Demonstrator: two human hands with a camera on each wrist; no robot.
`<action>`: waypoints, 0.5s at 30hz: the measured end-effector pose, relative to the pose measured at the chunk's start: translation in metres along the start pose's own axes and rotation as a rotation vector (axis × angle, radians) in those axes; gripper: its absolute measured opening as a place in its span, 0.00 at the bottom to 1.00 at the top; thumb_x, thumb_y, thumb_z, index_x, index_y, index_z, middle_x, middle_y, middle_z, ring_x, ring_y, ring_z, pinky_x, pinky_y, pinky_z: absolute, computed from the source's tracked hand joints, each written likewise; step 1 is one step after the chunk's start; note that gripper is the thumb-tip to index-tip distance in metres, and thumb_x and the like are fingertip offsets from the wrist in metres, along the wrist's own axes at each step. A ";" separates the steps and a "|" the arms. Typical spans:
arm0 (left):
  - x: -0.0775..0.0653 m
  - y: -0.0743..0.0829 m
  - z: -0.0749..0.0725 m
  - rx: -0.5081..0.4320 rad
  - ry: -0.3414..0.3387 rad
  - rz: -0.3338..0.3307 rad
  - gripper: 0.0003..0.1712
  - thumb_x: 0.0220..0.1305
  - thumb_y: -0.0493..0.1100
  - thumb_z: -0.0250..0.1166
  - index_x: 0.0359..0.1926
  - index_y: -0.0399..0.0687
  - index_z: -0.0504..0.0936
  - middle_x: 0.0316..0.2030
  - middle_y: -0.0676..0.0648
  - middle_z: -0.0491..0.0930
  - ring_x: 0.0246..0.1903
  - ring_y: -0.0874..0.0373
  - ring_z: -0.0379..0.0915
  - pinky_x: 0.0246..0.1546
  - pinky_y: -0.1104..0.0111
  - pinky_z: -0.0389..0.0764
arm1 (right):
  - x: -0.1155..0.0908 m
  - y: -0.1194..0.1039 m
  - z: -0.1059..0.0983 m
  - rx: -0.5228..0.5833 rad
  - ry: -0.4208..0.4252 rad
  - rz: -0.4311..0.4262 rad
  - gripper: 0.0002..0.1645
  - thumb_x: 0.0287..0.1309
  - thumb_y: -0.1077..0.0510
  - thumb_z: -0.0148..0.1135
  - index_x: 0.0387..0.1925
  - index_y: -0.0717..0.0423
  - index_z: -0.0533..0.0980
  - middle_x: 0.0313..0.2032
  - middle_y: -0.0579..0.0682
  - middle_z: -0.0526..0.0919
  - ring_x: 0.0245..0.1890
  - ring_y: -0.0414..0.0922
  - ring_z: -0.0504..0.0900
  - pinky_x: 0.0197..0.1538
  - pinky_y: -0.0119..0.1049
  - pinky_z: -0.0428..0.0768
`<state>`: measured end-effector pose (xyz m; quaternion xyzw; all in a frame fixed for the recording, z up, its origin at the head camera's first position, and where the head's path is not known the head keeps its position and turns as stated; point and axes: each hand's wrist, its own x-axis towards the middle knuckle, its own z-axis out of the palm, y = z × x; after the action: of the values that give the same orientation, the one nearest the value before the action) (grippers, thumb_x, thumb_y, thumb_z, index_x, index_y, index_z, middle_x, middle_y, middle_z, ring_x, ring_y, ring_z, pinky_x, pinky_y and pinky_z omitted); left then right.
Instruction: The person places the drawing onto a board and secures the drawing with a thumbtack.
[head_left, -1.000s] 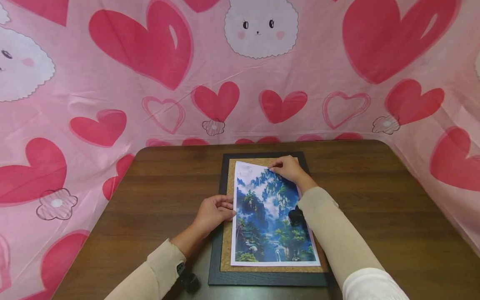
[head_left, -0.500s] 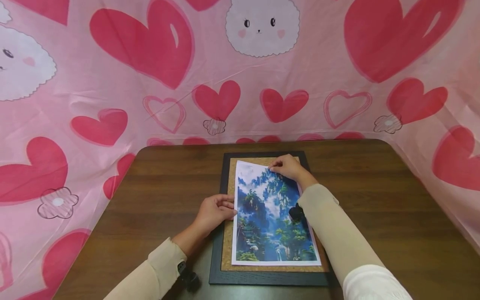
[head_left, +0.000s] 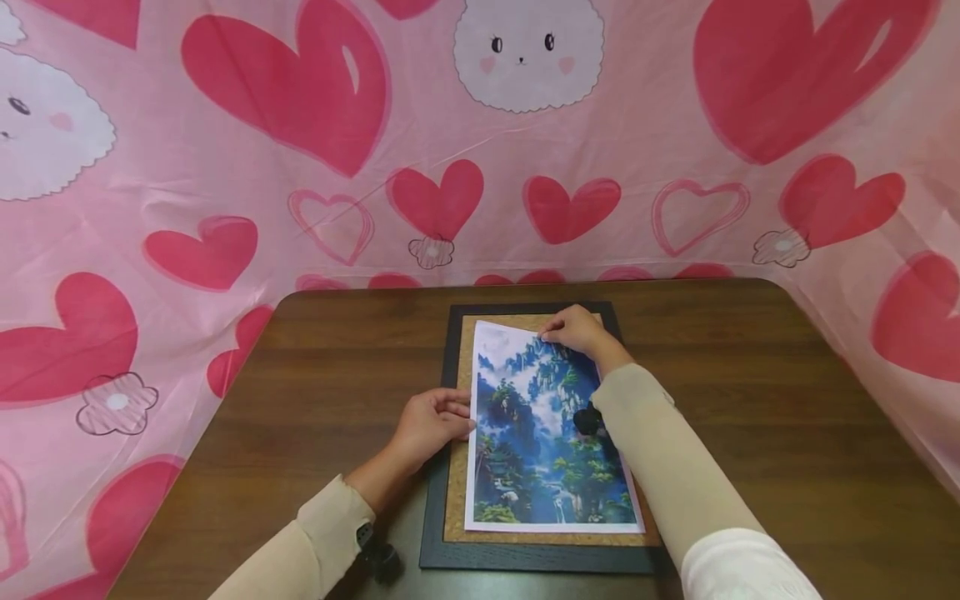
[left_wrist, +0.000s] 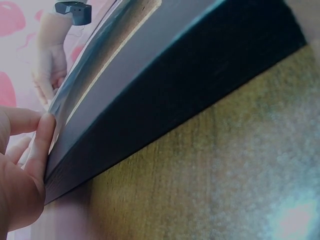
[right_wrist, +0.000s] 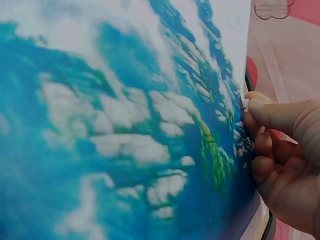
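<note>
A printed landscape picture (head_left: 525, 408) of blue mountains lies over a cork board (head_left: 455, 517) with a black frame (head_left: 540, 557). At its left edge, my left hand (head_left: 429, 425) holds the sheet between thumb and fingers. My right hand (head_left: 576, 327) is at the print's top edge, toward the right corner. Thumb and index finger there pinch a small pale pushpin (right_wrist: 245, 105), its dark thin point toward the sheet; the fingers hide most of it. The left wrist view shows my left thumb (left_wrist: 46, 132) against the paper's edge, just above the frame's side.
The board lies on a brown wooden table (head_left: 337, 350). A pink cloth (head_left: 480, 133) with hearts hangs behind and around it. Small black cameras sit on both wrists, the right camera (head_left: 587, 420) overlapping the print in the head view.
My right wrist and sleeve have turned very slightly leftward. Both hands keep their places at the print's edges, and the print lies as before.
</note>
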<state>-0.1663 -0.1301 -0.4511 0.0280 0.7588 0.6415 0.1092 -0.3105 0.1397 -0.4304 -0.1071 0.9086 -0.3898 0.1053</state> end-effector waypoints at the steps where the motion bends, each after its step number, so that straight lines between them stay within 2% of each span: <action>1: 0.000 0.000 0.000 -0.002 0.000 -0.001 0.24 0.45 0.30 0.67 0.48 0.38 0.75 0.30 0.42 0.79 0.29 0.54 0.78 0.28 0.63 0.80 | 0.000 -0.001 -0.001 0.000 -0.003 0.004 0.10 0.52 0.55 0.61 0.35 0.54 0.82 0.35 0.52 0.82 0.37 0.47 0.76 0.50 0.45 0.73; 5: 0.000 0.000 0.000 -0.006 -0.001 -0.003 0.24 0.45 0.30 0.67 0.48 0.38 0.75 0.31 0.42 0.79 0.29 0.54 0.78 0.28 0.63 0.80 | -0.002 -0.003 -0.004 0.002 -0.018 0.013 0.10 0.52 0.55 0.61 0.35 0.54 0.82 0.35 0.52 0.81 0.37 0.48 0.76 0.50 0.46 0.72; 9: 0.000 0.001 0.000 -0.005 -0.003 -0.003 0.24 0.45 0.30 0.67 0.48 0.38 0.75 0.31 0.42 0.79 0.29 0.53 0.78 0.28 0.63 0.80 | -0.006 -0.004 -0.007 0.002 -0.040 -0.021 0.11 0.53 0.53 0.60 0.35 0.55 0.81 0.34 0.51 0.81 0.35 0.47 0.75 0.47 0.45 0.74; 15: 0.000 0.000 0.000 -0.001 0.007 -0.012 0.24 0.45 0.30 0.67 0.47 0.38 0.76 0.31 0.42 0.79 0.29 0.54 0.78 0.28 0.63 0.80 | -0.005 0.003 -0.008 0.087 -0.054 -0.001 0.10 0.57 0.55 0.56 0.36 0.56 0.78 0.33 0.53 0.77 0.32 0.49 0.73 0.38 0.39 0.75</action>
<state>-0.1663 -0.1298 -0.4515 0.0210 0.7590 0.6413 0.1106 -0.3078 0.1484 -0.4268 -0.1133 0.8876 -0.4259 0.1342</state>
